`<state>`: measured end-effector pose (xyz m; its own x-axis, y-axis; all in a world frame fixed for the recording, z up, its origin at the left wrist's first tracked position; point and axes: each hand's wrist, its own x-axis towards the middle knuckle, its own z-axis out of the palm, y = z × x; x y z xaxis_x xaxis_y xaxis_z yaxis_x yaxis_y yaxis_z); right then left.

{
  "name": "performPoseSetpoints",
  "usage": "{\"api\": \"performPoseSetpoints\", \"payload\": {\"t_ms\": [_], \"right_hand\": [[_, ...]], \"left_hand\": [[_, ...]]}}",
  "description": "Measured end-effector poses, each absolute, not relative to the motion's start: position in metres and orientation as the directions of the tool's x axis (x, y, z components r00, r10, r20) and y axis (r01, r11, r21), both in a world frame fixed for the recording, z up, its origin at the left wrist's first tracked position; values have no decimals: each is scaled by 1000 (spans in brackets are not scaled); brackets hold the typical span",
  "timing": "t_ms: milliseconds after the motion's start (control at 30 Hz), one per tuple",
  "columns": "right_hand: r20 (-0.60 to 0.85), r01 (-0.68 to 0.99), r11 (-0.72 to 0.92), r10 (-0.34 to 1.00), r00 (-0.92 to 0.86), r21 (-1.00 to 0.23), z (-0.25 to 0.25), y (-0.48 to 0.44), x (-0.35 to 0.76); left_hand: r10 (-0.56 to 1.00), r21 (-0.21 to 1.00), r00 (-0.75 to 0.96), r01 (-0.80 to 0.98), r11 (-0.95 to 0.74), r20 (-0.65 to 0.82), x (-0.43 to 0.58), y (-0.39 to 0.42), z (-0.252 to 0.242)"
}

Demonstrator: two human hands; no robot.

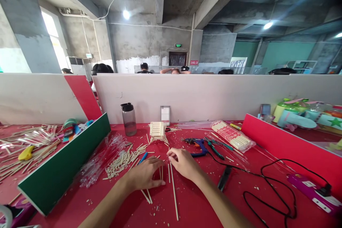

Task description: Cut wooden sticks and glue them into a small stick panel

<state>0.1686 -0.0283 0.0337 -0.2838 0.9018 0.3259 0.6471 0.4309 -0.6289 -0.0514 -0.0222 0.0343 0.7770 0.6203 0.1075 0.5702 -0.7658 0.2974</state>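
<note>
My left hand (146,174) hovers low over the red tabletop with thumb and fingers apart, around thin wooden sticks (161,173) that it partly hides. My right hand (184,162) has its fingers curled together at the far end of a long wooden stick (174,192); the fingertips cover that end. A shorter stick (169,173) lies between the hands. Beyond them stands a small structure built of sticks (157,131), with splayed legs. A blue pen-like object (143,157) lies just past my left hand.
Cut stick pieces (127,159) and crumpled plastic (97,162) lie left. To the right are a blue glue gun (199,146), green-handled pliers (216,148), a black cutter (224,178), packed sticks (233,135), a cord and a purple power strip (315,194). A bottle (129,121) stands behind.
</note>
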Motion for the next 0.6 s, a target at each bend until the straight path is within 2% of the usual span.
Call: {"api": "performPoseSetpoints", "payload": {"t_ms": [100,167,233,333,600], "right_hand": [[219,511,318,944,-247,-798,26,-24,168],[125,319,214,953,-278,-923,21,-21,166],[52,112,95,939,-339,-989,17,-20,160],[28,-49,10,927,-373,-999,16,-21,152],[42,-162,-16,938,-345,-987,17,-25,149]], "left_hand": [[629,269,747,573,-774,216,-54,-21,37],[622,247,724,571,-783,297,-54,-21,38],[604,226,715,561,-796,353,-52,-23,38],[566,205,724,531,-822,395,-46,-27,38],[486,171,758,460,-871,436,-43,-27,34]]}}
